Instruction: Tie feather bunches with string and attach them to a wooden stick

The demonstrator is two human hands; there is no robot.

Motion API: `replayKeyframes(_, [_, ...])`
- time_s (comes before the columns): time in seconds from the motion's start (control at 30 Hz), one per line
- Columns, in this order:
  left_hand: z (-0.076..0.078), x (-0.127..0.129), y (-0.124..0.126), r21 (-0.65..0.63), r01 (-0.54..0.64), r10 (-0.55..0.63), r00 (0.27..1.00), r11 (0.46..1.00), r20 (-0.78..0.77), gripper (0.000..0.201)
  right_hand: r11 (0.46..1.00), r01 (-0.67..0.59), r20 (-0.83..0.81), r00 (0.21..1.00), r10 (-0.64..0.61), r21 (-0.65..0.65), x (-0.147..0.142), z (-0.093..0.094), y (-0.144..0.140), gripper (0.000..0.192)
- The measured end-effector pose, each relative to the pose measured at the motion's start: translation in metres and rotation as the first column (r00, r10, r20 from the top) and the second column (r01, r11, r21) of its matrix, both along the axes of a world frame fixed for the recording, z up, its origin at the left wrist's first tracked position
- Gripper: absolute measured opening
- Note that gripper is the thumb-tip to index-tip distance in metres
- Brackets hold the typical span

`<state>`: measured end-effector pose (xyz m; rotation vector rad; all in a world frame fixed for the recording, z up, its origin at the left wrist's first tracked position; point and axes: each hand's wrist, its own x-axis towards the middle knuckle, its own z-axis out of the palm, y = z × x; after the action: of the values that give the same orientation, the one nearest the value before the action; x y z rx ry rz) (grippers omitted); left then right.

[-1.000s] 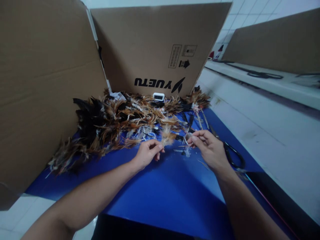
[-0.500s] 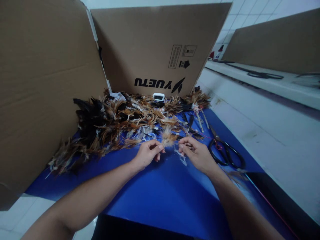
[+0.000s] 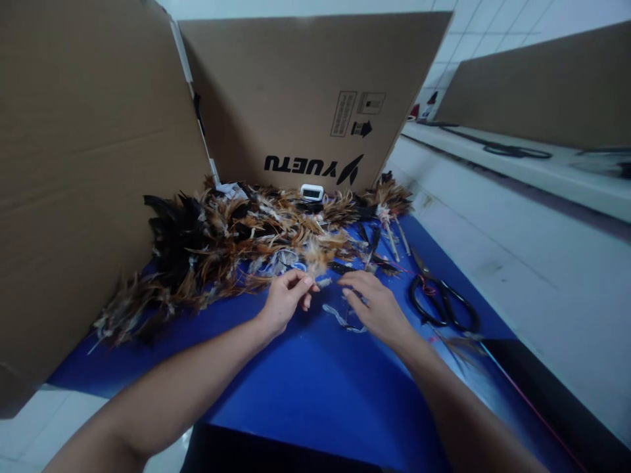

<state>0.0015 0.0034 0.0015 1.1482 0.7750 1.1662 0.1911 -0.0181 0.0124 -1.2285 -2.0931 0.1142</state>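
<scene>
In the head view, my left hand (image 3: 287, 300) is closed in a pinch on a small fluffy tan feather bunch (image 3: 314, 257), which points up and away from the fingertips. My right hand (image 3: 373, 303) is to its right, thumb and fingers apart, with nothing visible between them. A dark feather (image 3: 341, 268) lies just beyond its fingertips. On the blue tabletop (image 3: 296, 387) between the hands is a crumpled strip of clear plastic (image 3: 340, 318), partly behind my right thumb.
Heaped brown and black feathers (image 3: 231, 230) spread across the back and left. Black-handled scissors (image 3: 444, 302) rest at the right, with pinkish thread by them. A small white digital clock (image 3: 311, 192) stands before an upright cardboard panel (image 3: 296, 92). Another cardboard panel (image 3: 93, 184) walls the left.
My left hand has shifted slightly left with the feather bunch. My right hand has spread its fingers, and the plastic strip that was by them now lies lower on the table.
</scene>
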Motion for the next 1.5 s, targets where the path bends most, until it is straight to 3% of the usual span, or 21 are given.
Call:
replayKeyframes(0.17, [-0.003, 0.001, 0.0, 0.033, -0.016, 0.015, 1.0, 0.999, 0.016, 0.026, 0.995, 0.0, 0.267, 0.963, -0.026, 0.097, -0.013, -0.015, 0.012, 0.032])
replayKeyframes(0.3, [-0.005, 0.003, 0.0, 0.062, -0.022, 0.02, 1.0, 0.998, 0.021, 0.025, 0.996, 0.063, 0.515, 0.853, -0.088, 0.067, -0.024, -0.014, 0.018, 0.021])
replayKeyframes(0.5, [-0.003, 0.005, 0.002, 0.066, -0.075, 0.071, 0.996, 0.995, 0.06, 0.025, 0.992, 0.113, 0.626, 0.77, -0.125, 0.059, -0.025, -0.013, 0.022, 0.016])
replayKeyframes(0.6, [-0.003, 0.004, 0.004, 0.059, -0.132, 0.127, 0.989, 0.989, 0.082, 0.025, 0.993, 0.115, 0.475, 0.872, -0.116, 0.032, -0.016, -0.01, 0.024, 0.015])
replayKeyframes(0.67, [-0.003, 0.004, 0.006, 0.041, -0.155, 0.15, 0.984, 0.987, 0.091, 0.024, 0.993, 0.116, 0.224, 0.969, -0.108, -0.022, -0.01, -0.004, 0.024, 0.012])
replayKeyframes(0.73, [-0.003, 0.003, 0.007, 0.019, -0.161, 0.158, 0.983, 0.987, 0.095, 0.024, 0.987, 0.107, -0.049, 0.992, -0.114, -0.116, -0.005, 0.002, 0.022, 0.011])
replayKeyframes(0.87, [-0.003, 0.002, 0.007, -0.011, -0.133, 0.134, 0.987, 0.991, 0.093, 0.024, 0.914, 0.031, -0.405, 0.89, -0.209, -0.404, -0.007, 0.01, 0.014, 0.016])
replayKeyframes(0.97, [-0.004, 0.0, 0.006, -0.018, -0.072, 0.073, 0.995, 0.997, 0.075, 0.024, 0.85, -0.109, -0.586, 0.769, -0.257, -0.516, -0.012, 0.011, 0.007, 0.019])
replayKeyframes(1.07, [-0.004, -0.002, 0.004, -0.015, 0.0, 0.001, 0.999, 1.0, 0.045, 0.023, 0.831, -0.2, -0.682, 0.683, -0.262, -0.519, -0.015, 0.01, 0.003, 0.02])
replayKeyframes(1.33, [-0.002, -0.006, -0.002, 0.058, 0.138, -0.134, 0.988, 0.989, -0.072, 0.027, 0.854, -0.248, -0.763, 0.603, -0.233, -0.457, -0.024, 0.014, -0.001, 0.018])
replayKeyframes(1.5, [-0.004, -0.007, -0.004, 0.11, 0.207, -0.189, 0.97, 0.972, -0.156, 0.031, 0.875, -0.231, -0.759, 0.617, -0.207, -0.426, -0.032, 0.016, -0.003, 0.016])
